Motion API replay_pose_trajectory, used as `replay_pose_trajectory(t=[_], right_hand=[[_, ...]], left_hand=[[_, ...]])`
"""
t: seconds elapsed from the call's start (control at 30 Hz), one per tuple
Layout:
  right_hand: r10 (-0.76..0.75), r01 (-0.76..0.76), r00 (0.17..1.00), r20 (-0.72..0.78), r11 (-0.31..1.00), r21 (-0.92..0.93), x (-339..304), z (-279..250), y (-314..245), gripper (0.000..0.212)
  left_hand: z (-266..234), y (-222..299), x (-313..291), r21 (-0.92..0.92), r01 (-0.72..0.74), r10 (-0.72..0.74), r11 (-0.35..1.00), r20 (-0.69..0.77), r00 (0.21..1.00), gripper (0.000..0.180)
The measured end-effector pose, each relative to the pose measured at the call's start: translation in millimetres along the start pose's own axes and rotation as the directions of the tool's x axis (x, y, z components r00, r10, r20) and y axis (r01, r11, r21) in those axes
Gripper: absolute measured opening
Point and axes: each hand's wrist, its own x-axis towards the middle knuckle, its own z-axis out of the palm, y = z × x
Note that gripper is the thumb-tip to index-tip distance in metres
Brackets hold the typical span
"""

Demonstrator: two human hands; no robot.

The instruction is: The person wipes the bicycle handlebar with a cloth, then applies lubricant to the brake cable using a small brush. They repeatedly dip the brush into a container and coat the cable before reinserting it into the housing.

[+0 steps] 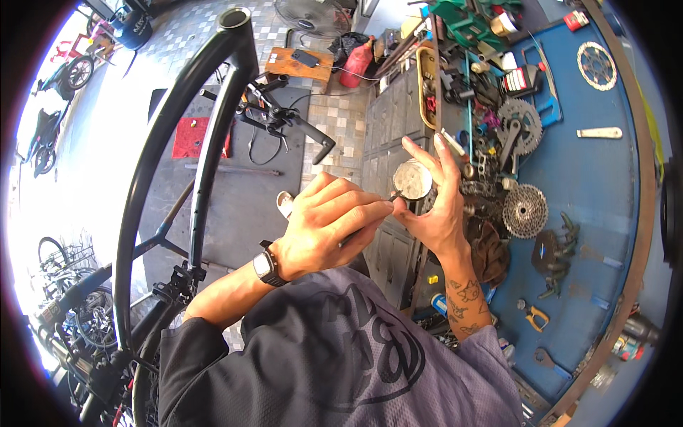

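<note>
In front of my chest, my right hand [440, 213] grips a small round container [413, 179] between thumb and fingers. Pale, whitish material fills its top. My left hand [331, 220], with a watch on the wrist, is closed around a thin dark tool [396, 196]. The tool's tip meets the near left rim of the container; most of its length is hidden by my fingers, so its kind cannot be told. To my left, a black bike frame [135, 206] is held by a clamp [178, 285].
On my right, a blue workbench [576, 206] carries a cassette [525, 211], a crankset [518, 128], a chainring [596, 66], pliers [533, 315] and a black bottle [523, 80]. Grey cabinets [390, 117] stand ahead. Beyond are a wooden stool [292, 65], a red bottle [357, 62] and a fan [313, 16].
</note>
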Motion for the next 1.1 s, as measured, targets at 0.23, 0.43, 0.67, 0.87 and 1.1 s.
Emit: replay_pose_trajectory(t=[0.23, 0.43, 0.67, 0.87, 1.1], right_hand=[[-0.074, 0.076, 0.995, 0.065, 0.997, -0.03, 60.7, 34.2, 6.4, 0.104], [-0.097, 0.105, 0.986, 0.139, 0.993, -0.05, 102.8, 54.6, 16.5, 0.104], [-0.179, 0.185, 0.961, 0.211, 0.983, -0.01, 161.4, 72.2, 53.8, 0.1], [-0.319, 0.311, 0.948, 0.011, 0.93, 0.197, 282.6, 138.9, 130.0, 0.09], [-0.619, 0.729, 0.68, -0.394, 0.509, 0.458, 405.9, 198.1, 108.8, 0.078]], left_hand=[[-20.4, -52.2, 9.7, 0.101, 0.059, -0.053, 0.993, -0.055, 0.997, 0.041], [-31.7, -84.0, 21.9, 0.155, 0.118, -0.104, 0.981, -0.096, 0.99, 0.039], [-40.3, -114.1, 30.5, 0.127, 0.213, -0.176, 0.969, -0.255, 0.951, 0.04], [-9.6, -170.2, -38.0, 0.039, 0.029, -0.004, 0.999, -0.542, 0.84, 0.036], [46.0, -278.1, -154.5, 0.311, -0.018, 0.209, 0.95, -0.594, 0.777, 0.034]])
